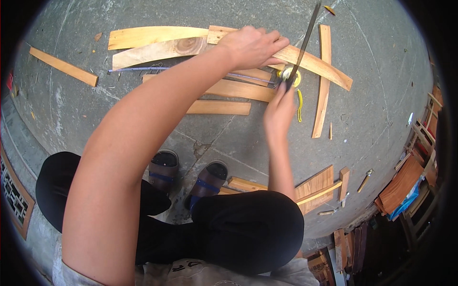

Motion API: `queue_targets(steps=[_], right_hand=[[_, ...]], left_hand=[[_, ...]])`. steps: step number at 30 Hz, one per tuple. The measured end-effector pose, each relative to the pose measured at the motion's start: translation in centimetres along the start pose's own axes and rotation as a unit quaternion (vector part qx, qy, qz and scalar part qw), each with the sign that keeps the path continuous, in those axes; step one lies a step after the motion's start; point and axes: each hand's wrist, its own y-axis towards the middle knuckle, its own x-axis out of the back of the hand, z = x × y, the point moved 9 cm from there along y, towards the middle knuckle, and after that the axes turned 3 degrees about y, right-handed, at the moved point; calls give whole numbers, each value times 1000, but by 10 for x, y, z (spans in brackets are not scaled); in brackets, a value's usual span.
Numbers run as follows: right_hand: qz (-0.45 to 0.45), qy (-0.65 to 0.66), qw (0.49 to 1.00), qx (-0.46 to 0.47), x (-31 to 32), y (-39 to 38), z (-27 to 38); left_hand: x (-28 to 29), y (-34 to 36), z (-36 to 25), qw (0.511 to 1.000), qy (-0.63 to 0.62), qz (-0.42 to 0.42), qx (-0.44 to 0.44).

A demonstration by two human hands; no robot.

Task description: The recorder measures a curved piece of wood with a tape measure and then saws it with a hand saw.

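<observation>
My left hand (253, 47) presses down on a long wooden plank (322, 66), its fingers bent over the wood. That plank slants down to the right and crosses a second wooden strip (323, 105) near its far end. In my right hand (280, 112), somewhat blurred, is what looks like a hand saw (307, 38); its long dark blade is seen nearly edge-on. The blade points up and away across the plank, to the right of my left fingers. Behind the saw lies a yellow tape measure (296, 77) with a yellow strap, partly hidden.
Several wooden boards (157, 37) lie on the grey concrete floor around my arms, with one slat (64, 66) at far left. A hammer (366, 180) and more wood pieces (317, 188) are at lower right. Stacked scrap wood (405, 181) lines the right edge.
</observation>
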Motion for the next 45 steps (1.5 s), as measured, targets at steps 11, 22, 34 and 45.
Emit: queue_targets(steps=[11, 22, 34, 45], right_hand=[[9, -3, 999, 34, 11, 18, 14], [0, 36, 999, 15, 3, 23, 20], [-31, 8, 999, 45, -12, -26, -23], [7, 12, 999, -33, -7, -61, -34]], left_hand=[[-5, 2, -3, 1000, -5, -15, 3], [-4, 1, -2, 999, -40, 20, 2], [0, -2, -1, 999, -33, -18, -9], [1, -1, -6, 999, 4, -36, -17]])
